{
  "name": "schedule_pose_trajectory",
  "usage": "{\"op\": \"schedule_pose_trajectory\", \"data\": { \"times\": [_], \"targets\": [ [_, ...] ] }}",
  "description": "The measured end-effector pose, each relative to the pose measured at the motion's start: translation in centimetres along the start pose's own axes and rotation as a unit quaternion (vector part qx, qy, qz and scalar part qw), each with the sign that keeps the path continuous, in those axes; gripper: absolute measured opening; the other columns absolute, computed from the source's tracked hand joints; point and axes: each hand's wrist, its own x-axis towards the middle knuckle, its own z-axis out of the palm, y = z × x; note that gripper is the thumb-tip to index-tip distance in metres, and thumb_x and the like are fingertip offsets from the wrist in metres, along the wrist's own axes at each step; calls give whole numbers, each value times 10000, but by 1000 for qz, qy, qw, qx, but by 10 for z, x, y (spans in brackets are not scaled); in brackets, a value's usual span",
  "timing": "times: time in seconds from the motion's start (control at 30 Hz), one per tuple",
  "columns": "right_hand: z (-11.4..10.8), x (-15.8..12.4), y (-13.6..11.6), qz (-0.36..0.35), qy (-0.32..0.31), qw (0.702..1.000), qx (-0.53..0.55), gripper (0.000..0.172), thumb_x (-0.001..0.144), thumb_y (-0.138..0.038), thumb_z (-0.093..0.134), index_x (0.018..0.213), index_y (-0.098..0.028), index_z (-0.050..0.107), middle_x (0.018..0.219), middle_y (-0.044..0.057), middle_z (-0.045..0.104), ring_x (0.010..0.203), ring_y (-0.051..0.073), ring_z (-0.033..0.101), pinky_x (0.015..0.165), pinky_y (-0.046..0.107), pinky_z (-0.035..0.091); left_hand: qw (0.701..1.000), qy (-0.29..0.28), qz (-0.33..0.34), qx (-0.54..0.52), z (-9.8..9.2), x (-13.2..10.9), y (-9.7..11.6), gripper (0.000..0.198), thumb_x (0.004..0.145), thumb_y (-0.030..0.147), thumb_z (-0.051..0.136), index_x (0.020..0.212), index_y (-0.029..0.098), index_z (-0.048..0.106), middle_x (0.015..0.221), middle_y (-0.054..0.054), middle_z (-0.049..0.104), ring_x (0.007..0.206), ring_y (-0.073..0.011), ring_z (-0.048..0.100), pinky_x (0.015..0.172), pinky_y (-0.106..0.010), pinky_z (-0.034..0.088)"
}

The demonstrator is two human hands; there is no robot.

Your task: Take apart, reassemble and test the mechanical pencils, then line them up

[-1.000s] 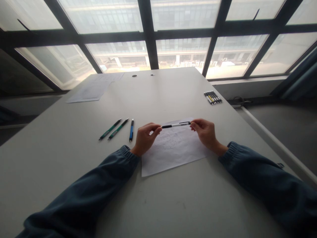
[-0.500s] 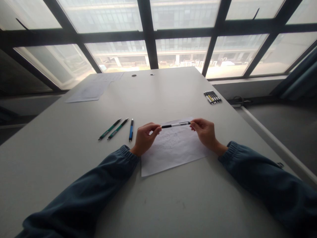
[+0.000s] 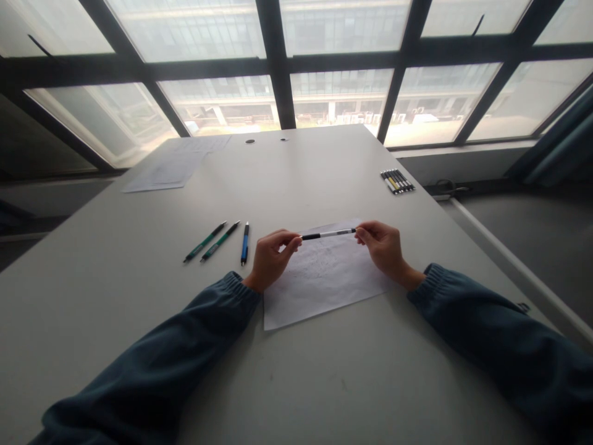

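A white and black pen (image 3: 330, 234) is held level just above a white sheet of paper (image 3: 324, 281) with faint scribbles on it. My left hand (image 3: 271, 258) pinches the pen's dark left end between thumb and fingers. My right hand (image 3: 382, 248) pinches the right end. Both hands are closed on the pen and both wrists rest near the sheet on the grey table (image 3: 115, 290).
Two green pens (image 3: 212, 240) and a blue pen (image 3: 243, 243) lie left of my left hand. A row of several pens (image 3: 397, 181) sits near the table's right edge. Loose papers (image 3: 172, 165) lie at the far left, under the windows.
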Motion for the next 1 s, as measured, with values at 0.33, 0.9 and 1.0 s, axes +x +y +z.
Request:
{"op": "schedule_pose_trajectory", "data": {
  "times": [0.33,0.9,1.0],
  "targets": [
    [1,0,-1,-8,-1,1000,-2,216,833,-390,745,808,-176,728,675,16,704,582,136,634,578,267,543,1000,-3,1,3,0,0,2,240,913,368,692,802,158,731,714,-40,690,634,-123,621,597,-233,481],
    [1,0,0,-6,-10,1000,-6,246,844,-418,735,803,-176,721,670,17,698,581,137,627,578,270,543,1000,-6,-2,-2,0,-1,1,261,922,377,678,796,152,718,704,-39,688,631,-119,621,596,-227,481],
    [1,0,0,-6,-9,1000,-7,260,841,-432,735,797,-177,720,662,17,695,575,137,625,576,272,546,1000,-5,-4,-8,0,-1,1,279,921,389,677,791,146,713,697,-41,688,625,-119,618,593,-226,480]
  ]
}}
